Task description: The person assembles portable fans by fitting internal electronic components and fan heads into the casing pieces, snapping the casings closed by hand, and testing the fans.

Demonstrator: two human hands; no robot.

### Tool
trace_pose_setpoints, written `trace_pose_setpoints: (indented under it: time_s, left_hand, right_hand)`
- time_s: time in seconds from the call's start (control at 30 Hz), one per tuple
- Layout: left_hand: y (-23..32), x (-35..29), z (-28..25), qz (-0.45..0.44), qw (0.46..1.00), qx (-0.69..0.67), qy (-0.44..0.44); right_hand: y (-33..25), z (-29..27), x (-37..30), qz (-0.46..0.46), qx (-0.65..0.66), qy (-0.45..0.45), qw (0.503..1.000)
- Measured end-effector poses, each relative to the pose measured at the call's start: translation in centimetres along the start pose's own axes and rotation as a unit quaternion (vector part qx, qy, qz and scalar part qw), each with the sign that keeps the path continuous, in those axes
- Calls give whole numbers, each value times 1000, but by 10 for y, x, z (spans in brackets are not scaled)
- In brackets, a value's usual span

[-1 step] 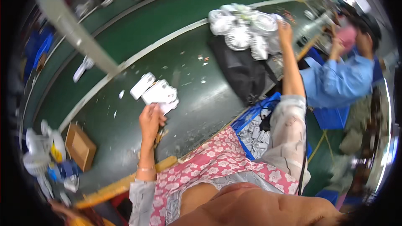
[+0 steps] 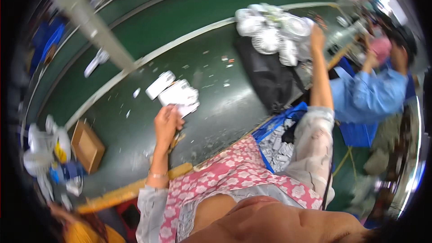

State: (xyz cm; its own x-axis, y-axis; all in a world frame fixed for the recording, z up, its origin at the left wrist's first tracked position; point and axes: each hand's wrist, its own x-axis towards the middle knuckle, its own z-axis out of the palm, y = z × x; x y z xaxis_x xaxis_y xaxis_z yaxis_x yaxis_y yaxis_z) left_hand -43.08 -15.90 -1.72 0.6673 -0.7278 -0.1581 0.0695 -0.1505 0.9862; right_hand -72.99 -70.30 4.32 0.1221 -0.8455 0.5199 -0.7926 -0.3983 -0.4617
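My left hand has its fingers pinched on a white plastic part at the near edge of a small group of white casings on the green table. Far to the right, my right arm is stretched out. My right hand closes at the right edge of a heap of round, slatted white fan heads, its fingertips on a white fan part; blur hides the exact grip. A black cloth bag lies under and in front of the heap.
A blue bin full of small white parts stands by my right side. A cardboard box and white fans are at the left. A grey post rises at the far left. A co-worker in blue sits at the right.
The whole view has shifted slightly, so things sit a little farther right. Both hands keep about the same places against the white parts and the heap.
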Motion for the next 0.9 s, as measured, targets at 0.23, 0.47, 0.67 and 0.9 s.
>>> trace_pose_setpoints:
  time_s: [0.23,0.47,0.67,0.9]
  left_hand:
    - [24,16,-25,122,989,-44,78]
    - [-11,115,-161,244,793,401,389]
    - [1,177,-211,130,745,418,503]
    - [-30,245,-246,193,733,471,451]
  right_hand:
    - [-154,-69,-78,-82,273,205,936]
    - [-311,-13,-266,-363,275,-272,848]
    - [-346,42,-317,-421,189,-344,818]
    - [-368,68,-315,-519,90,-422,738]
